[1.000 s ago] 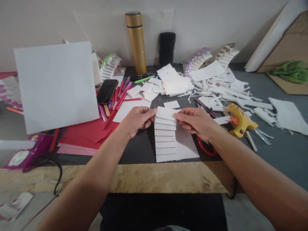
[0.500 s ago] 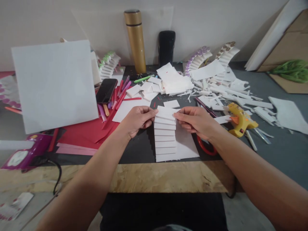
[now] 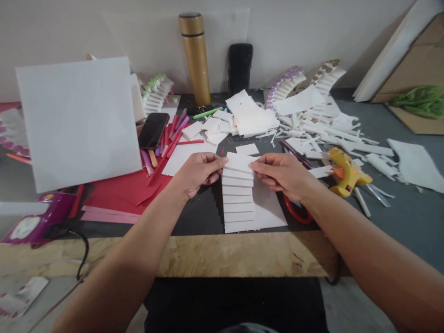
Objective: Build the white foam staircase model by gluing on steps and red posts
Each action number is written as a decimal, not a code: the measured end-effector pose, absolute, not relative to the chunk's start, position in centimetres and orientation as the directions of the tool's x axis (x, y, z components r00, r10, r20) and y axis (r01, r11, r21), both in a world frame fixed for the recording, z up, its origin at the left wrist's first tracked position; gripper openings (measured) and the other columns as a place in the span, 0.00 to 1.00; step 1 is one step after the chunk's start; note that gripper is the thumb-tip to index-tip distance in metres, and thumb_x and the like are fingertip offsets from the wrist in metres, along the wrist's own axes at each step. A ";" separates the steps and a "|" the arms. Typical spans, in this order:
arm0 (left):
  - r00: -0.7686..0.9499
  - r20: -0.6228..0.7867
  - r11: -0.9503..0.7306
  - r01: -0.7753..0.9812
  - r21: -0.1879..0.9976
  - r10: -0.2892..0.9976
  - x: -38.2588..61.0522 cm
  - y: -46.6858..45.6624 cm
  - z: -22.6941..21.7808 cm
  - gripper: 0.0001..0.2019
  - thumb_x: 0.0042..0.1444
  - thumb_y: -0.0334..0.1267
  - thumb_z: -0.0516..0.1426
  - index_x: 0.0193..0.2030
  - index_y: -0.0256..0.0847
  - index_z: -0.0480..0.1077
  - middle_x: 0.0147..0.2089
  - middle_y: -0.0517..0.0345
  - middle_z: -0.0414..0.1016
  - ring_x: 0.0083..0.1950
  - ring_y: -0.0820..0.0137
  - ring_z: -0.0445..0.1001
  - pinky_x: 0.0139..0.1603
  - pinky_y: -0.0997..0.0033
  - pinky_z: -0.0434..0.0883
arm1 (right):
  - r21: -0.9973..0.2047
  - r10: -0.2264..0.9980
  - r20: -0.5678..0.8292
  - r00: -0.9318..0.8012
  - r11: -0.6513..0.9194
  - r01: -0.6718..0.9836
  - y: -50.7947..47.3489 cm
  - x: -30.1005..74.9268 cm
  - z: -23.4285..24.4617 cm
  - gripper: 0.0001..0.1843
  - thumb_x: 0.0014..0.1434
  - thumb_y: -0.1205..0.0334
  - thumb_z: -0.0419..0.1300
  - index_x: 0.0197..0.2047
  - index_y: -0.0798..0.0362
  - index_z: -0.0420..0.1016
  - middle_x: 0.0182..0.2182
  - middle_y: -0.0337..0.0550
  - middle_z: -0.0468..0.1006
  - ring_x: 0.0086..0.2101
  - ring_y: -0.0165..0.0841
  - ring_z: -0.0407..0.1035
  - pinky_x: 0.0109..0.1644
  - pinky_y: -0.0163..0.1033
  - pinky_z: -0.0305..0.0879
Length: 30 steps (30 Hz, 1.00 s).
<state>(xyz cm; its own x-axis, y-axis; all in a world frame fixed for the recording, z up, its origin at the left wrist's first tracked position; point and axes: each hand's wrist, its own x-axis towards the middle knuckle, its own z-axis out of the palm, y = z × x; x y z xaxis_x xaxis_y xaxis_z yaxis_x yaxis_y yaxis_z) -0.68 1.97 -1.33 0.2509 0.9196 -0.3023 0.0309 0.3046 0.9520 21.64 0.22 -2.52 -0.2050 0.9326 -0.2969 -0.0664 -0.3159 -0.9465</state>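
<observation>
A miniature staircase (image 3: 237, 200) of overlapping white foam-board pieces rises from a white base sheet (image 3: 272, 215) near the table's front edge. Its top is a white foam-board step (image 3: 239, 162), slightly tilted. My left hand (image 3: 204, 172) pinches the left edge of that step between thumb and fingers. On the opposite edge, my right hand (image 3: 279, 173) grips the same step by its corner. A loose white rectangle (image 3: 247, 149) lies just behind the step. Red-handled scissors (image 3: 297, 212) lie partly under my right hand and wrist.
A yellow glue gun (image 3: 348, 173) lies to the right, by white offcuts (image 3: 322, 132). Red sheets (image 3: 118, 192), a phone (image 3: 153, 131) and a large white board (image 3: 81, 125) occupy the left. A gold flask (image 3: 196, 60) stands at the back. Finished-looking curved staircases (image 3: 286, 85) stand behind.
</observation>
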 end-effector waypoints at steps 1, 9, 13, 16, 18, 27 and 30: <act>0.250 -0.304 0.306 0.031 0.951 0.919 -0.7 2.0 -1.3 0.15 0.57 0.36 0.64 0.24 0.34 0.66 0.21 0.64 0.65 0.16 0.85 0.57 0.16 0.82 0.45 | -0.947 0.932 -0.296 -0.208 -0.315 -0.065 0.2 21.7 -2.5 0.25 0.42 0.49 0.79 0.28 0.56 0.71 0.20 0.32 0.66 0.17 0.18 0.53 0.15 0.26 0.42; 0.265 -0.305 0.300 0.059 0.952 0.915 -0.9 2.2 -1.6 0.16 0.60 0.40 0.61 0.25 0.33 0.69 0.23 0.61 0.67 0.15 0.85 0.57 0.15 0.81 0.44 | -0.939 0.925 -0.320 -0.203 -0.338 -0.059 0.3 21.6 -2.4 0.24 0.45 0.50 0.78 0.27 0.55 0.69 0.20 0.33 0.66 0.17 0.19 0.53 0.15 0.27 0.41; 0.256 -0.313 0.307 0.065 0.950 0.915 -0.9 2.2 -1.5 0.15 0.59 0.40 0.63 0.25 0.33 0.68 0.24 0.61 0.68 0.15 0.85 0.58 0.15 0.81 0.44 | -0.942 0.928 -0.310 -0.208 -0.330 -0.066 0.3 21.6 -2.5 0.24 0.45 0.50 0.77 0.26 0.55 0.69 0.20 0.33 0.66 0.17 0.19 0.52 0.15 0.27 0.41; 0.250 -0.310 0.306 0.054 0.950 0.917 -0.7 2.0 -1.3 0.16 0.57 0.39 0.64 0.23 0.34 0.67 0.22 0.63 0.66 0.15 0.85 0.57 0.15 0.81 0.44 | -0.942 0.927 -0.306 -0.217 -0.327 -0.070 0.3 21.7 -2.6 0.24 0.45 0.50 0.78 0.27 0.55 0.69 0.20 0.32 0.65 0.18 0.19 0.53 0.15 0.27 0.42; 0.244 -0.306 0.304 0.046 0.952 0.920 -0.6 1.9 -1.2 0.16 0.57 0.37 0.64 0.23 0.35 0.66 0.20 0.64 0.64 0.15 0.85 0.57 0.15 0.82 0.44 | -0.943 0.927 -0.304 -0.219 -0.325 -0.068 0.2 21.7 -2.6 0.23 0.45 0.51 0.78 0.27 0.55 0.70 0.20 0.32 0.66 0.18 0.19 0.53 0.16 0.27 0.42; 0.241 -0.307 0.308 0.033 0.951 0.921 -0.5 1.9 -1.2 0.15 0.59 0.35 0.62 0.23 0.34 0.65 0.20 0.64 0.64 0.15 0.86 0.56 0.15 0.83 0.45 | -0.948 0.932 -0.295 -0.209 -0.313 -0.056 0.2 21.6 -2.5 0.23 0.45 0.51 0.78 0.28 0.56 0.71 0.20 0.32 0.66 0.17 0.19 0.53 0.16 0.27 0.42; 0.242 -0.305 0.304 0.041 0.952 0.921 -0.6 1.9 -1.2 0.15 0.58 0.36 0.63 0.24 0.34 0.66 0.20 0.64 0.64 0.15 0.85 0.57 0.15 0.82 0.45 | -0.948 0.932 -0.295 -0.212 -0.313 -0.055 0.1 21.6 -2.4 0.22 0.46 0.52 0.77 0.28 0.56 0.71 0.19 0.32 0.65 0.17 0.19 0.53 0.16 0.27 0.42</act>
<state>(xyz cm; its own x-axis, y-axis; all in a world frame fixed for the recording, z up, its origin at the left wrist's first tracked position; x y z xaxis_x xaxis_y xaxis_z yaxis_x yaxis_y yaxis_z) -0.56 1.86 -1.24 0.2422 0.9212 -0.3046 0.0411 0.3040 0.9518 21.59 0.14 -2.44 -0.2119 0.9317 -0.2949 -0.0551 -0.3126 -0.9483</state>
